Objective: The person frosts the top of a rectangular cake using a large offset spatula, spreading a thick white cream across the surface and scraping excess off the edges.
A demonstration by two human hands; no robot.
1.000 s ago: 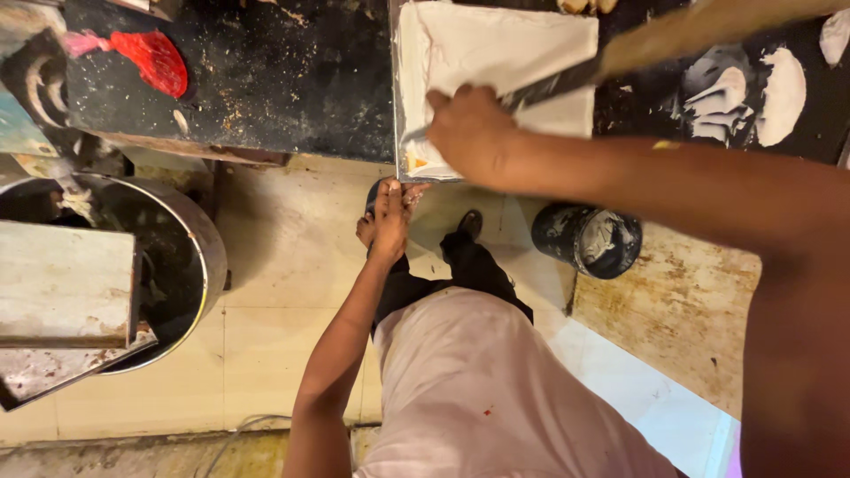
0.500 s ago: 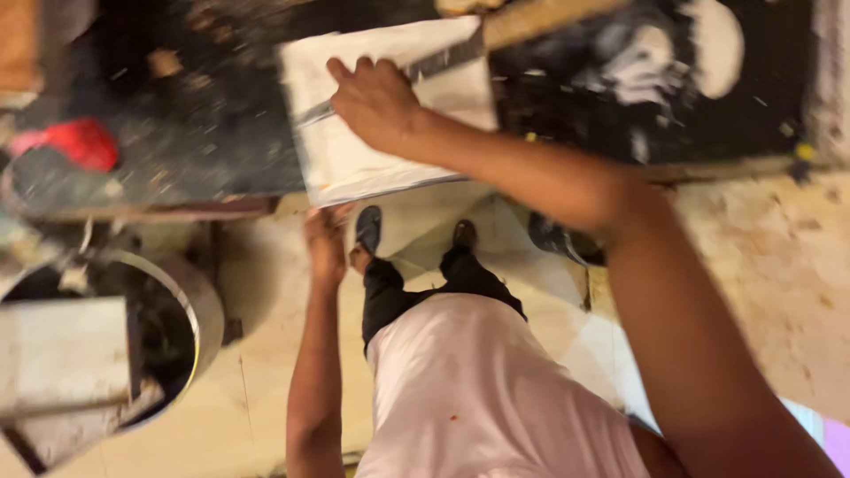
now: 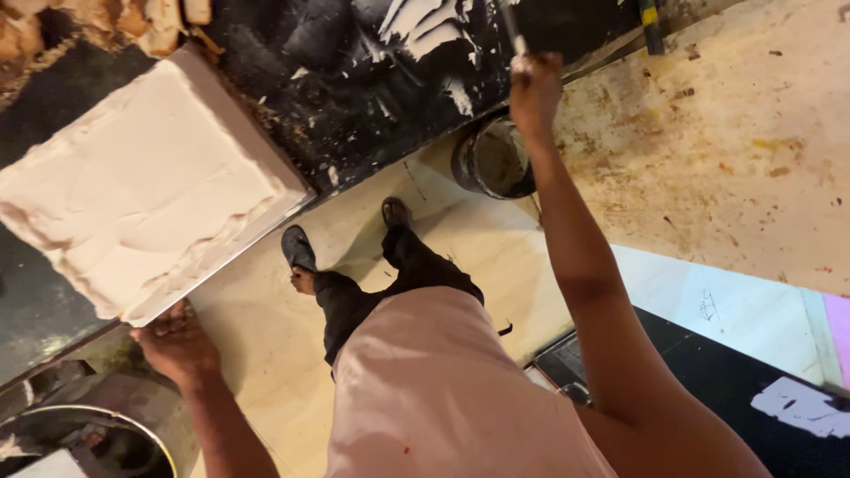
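Note:
A square tile [image 3: 133, 195] coated in pale, ridged adhesive lies on the black worktable [image 3: 354, 62], jutting over its near edge. My left hand [image 3: 177, 341] is under the tile's near corner, fingers curled against its edge. My right hand [image 3: 534, 88] is stretched out far to the right, closed around the handle of a tool [image 3: 512, 31] whose end runs out of the top of the picture. A black bucket [image 3: 494, 159] holding grey mortar stands on the floor just below that hand.
White smears of adhesive mark the black tabletop. My legs and sandals [image 3: 299, 248] stand on the cream floor tiles. A round metal tub [image 3: 97, 438] sits at lower left. Stained bare floor [image 3: 726, 150] lies to the right, with a black surface [image 3: 753, 389] at lower right.
My right hand has left the tile and swung right, above the bucket, still holding the tool. My left hand has come up to the tile's near corner. The view has shifted right.

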